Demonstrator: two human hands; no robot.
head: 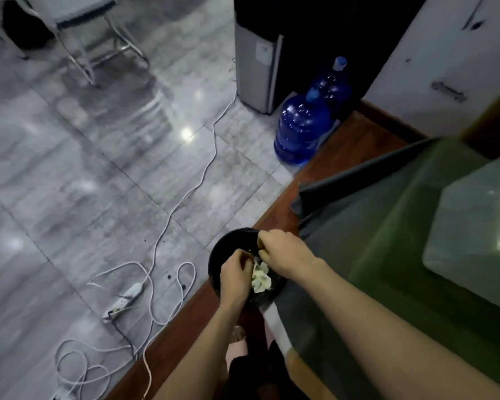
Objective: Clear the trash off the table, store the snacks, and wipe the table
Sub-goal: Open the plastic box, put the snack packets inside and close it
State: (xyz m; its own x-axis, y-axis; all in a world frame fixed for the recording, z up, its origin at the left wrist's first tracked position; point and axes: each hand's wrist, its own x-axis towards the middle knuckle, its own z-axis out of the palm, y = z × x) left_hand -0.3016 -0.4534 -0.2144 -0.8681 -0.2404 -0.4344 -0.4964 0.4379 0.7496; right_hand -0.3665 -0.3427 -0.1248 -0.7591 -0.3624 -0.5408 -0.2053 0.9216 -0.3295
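Note:
A round black trash bin [218, 256] stands on the floor beside the table's corner. Inside it lies a crumpled pale tissue [261, 278]. My left hand [235, 280] hovers over the bin's near side with fingers curled down, and whether it touches the tissue cannot be made out. My right hand [282, 252] reaches over the far rim, fingers curled toward the tissue and the bin liner. The table [401, 215] on the right is draped in a dark green cloth.
White cables and a power strip [124, 300] sprawl on the grey tiles at left. Two blue water jugs [302, 129] sit by a dispenser [257, 73]. A chair [78, 30] stands far left. A pale box [476, 226] rests on the table.

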